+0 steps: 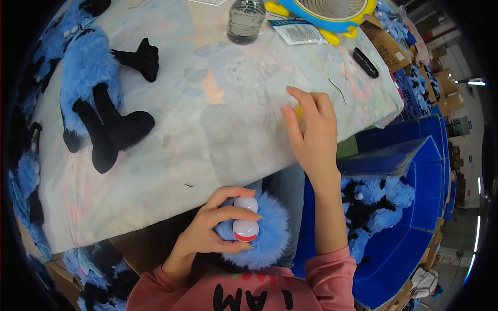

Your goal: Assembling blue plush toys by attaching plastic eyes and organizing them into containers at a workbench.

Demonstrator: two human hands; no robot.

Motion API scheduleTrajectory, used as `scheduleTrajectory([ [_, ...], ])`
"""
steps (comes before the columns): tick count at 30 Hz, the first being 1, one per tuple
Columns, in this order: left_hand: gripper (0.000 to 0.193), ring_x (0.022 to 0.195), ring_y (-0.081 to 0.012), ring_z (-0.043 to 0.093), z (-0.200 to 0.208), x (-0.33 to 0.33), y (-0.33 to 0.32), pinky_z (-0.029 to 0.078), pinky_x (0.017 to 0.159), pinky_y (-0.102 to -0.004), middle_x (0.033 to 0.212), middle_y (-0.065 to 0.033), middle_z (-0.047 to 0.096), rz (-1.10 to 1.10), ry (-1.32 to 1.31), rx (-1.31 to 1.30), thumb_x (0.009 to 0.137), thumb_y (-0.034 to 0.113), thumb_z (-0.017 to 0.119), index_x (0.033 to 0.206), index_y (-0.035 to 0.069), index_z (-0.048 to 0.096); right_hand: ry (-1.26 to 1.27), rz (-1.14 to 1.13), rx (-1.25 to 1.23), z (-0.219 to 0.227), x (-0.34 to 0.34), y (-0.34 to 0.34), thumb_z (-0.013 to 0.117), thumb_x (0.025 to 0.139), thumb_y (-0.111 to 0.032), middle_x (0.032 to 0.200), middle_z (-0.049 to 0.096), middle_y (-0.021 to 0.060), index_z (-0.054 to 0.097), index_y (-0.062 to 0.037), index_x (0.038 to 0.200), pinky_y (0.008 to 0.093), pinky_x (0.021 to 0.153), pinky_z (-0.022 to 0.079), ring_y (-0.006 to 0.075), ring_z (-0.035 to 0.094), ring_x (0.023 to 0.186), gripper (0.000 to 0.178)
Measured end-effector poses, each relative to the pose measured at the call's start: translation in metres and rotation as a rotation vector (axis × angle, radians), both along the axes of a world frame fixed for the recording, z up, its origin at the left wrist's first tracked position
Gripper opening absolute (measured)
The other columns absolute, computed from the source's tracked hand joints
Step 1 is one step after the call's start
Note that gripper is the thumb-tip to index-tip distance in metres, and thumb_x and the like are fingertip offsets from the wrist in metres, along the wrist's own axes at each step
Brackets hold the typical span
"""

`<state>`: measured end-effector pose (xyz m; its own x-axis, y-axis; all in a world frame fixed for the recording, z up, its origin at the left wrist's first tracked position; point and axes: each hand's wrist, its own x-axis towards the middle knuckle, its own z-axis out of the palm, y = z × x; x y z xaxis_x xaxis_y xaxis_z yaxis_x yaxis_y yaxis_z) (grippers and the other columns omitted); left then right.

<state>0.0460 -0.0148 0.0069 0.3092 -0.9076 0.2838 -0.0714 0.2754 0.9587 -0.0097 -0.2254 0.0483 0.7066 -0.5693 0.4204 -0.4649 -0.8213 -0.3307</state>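
My left hand point(207, 225) is closed around a blue furry plush piece point(272, 228) in front of my lap, below the table edge. Its fingers and thumb press on two white ball eyes point(245, 228), the nearer one with a red rim. Over the table's right front part, my right hand point(314, 129) has thumb and forefinger stretched apart. A small yellow thing point(299, 111) shows between them; whether it is touched cannot be made out. On the table's left lies a blue plush body point(91, 78) with black arms and legs.
Patterned cloth covers the table point(171, 155). Along its far side are a clear bottle point(246, 20), a packet point(298, 32) and a blue-yellow round object point(332, 11). A black object point(365, 63) lies near the right edge. Right of me stands a blue bin point(394, 264) holding plush pieces.
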Motion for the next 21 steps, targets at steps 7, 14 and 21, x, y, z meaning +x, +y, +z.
scheduleTrajectory([
  [7, 0.042, 0.104, -0.0257, 0.048, -0.007, 0.011, 0.009, 0.039, 0.089, -0.0322, 0.118, -0.0110, 0.045, -0.044, 0.070, 0.002, 0.055, 0.003, 0.073, 0.095, 0.008, 0.065, -0.109, 0.295, -0.099, 0.001, 0.037, 0.011, 0.060, 0.075, -0.016, 0.101, 0.053, 0.0066, 0.058, -0.0060, 0.100, 0.0321, 0.082, 0.036, 0.0216, 0.049, 0.087, 0.028],
  [14, 0.042, 0.106, -0.0261, 0.048, 0.000, 0.011, 0.026, 0.039, 0.091, -0.0325, 0.121, -0.0113, 0.044, -0.052, 0.065, -0.039, 0.059, 0.005, 0.071, 0.100, 0.011, 0.064, -0.077, 0.483, 0.104, -0.008, 0.054, 0.046, 0.060, 0.073, -0.014, 0.106, 0.054, 0.0060, 0.058, -0.0065, 0.101, 0.0321, 0.085, 0.035, 0.0222, 0.050, 0.092, 0.029],
  [21, 0.041, 0.105, -0.0258, 0.050, 0.024, -0.011, 0.026, 0.040, 0.090, -0.0338, 0.121, -0.0116, 0.045, -0.209, -0.097, -0.093, 0.059, 0.010, 0.073, 0.100, 0.012, 0.065, -0.233, 0.847, 0.563, 0.006, 0.148, 0.114, 0.067, 0.070, -0.026, 0.114, 0.049, 0.0210, 0.024, 0.0015, 0.132, 0.0378, 0.083, 0.041, 0.0355, 0.051, 0.098, 0.080],
])
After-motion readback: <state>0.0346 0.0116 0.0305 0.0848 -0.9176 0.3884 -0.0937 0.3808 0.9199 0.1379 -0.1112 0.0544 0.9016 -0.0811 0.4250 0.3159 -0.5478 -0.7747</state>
